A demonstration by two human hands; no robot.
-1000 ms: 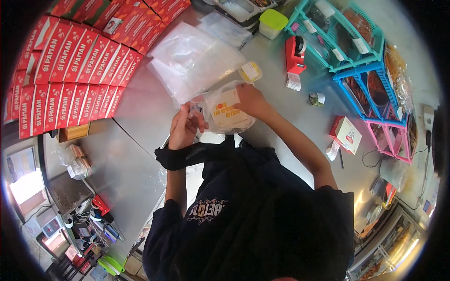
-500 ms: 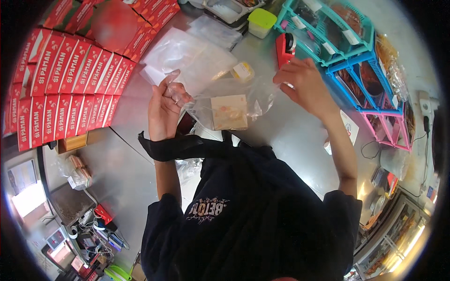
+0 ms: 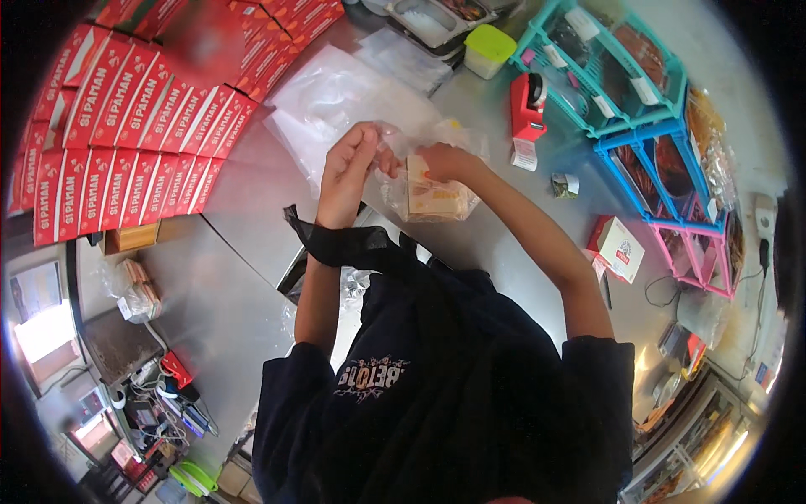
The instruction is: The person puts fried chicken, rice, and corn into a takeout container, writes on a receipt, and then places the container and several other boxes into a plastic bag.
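A clear plastic bag [image 3: 390, 200] lies around a flat, pale packet [image 3: 437, 203] on the metal table in front of me. My left hand [image 3: 346, 172] is closed on the bag's left edge, with film bunched by the fingers. At the packet's upper part is my right hand [image 3: 449, 162], its fingers curled down and partly hidden. Whether they are inside the bag or pressing from outside, I cannot tell. A larger stack of clear plastic sheets or bags [image 3: 315, 101] lies just beyond my left hand.
Stacked red boxes [image 3: 126, 109] fill the far left. Right of the bag stand a red tape dispenser [image 3: 527, 109], a green-lidded tub [image 3: 489, 50], a small packet [image 3: 565, 186] and a red-and-white box [image 3: 617, 249]. Teal baskets [image 3: 600, 113] and blue baskets [image 3: 663, 214] line the right side.
My right hand has moved left and down from the bag's right edge onto the packet. My left hand has shifted right, toward the packet. The view has turned slightly.
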